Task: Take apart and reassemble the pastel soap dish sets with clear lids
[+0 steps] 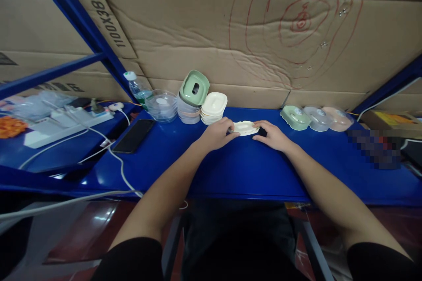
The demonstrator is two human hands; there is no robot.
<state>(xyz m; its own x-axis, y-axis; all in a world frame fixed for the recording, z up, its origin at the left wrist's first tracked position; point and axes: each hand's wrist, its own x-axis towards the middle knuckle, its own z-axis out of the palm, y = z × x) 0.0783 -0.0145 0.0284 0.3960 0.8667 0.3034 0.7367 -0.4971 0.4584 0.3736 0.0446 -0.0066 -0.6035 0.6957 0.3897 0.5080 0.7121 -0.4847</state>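
Between my two hands is a small cream plastic dish (244,128), tilted just above the blue tabletop. My left hand (218,133) pinches its left end with thumb and fingers. At the opposite end, my right hand (271,135) grips the dish, fingers over the far edge and thumb toward me. Behind my left hand stands a stack of cream dishes (214,104). Beside it, a green dish with an oval slot (194,88) leans on top of a stack of pale dishes (189,115).
Clear round bowls (162,107) and a water bottle (137,88) stand at the back left, near a black phone (133,136). At the right sit a green dish (295,117), a grey one (318,118) and a peach one (339,119). A white cable (121,162) crosses the left side.
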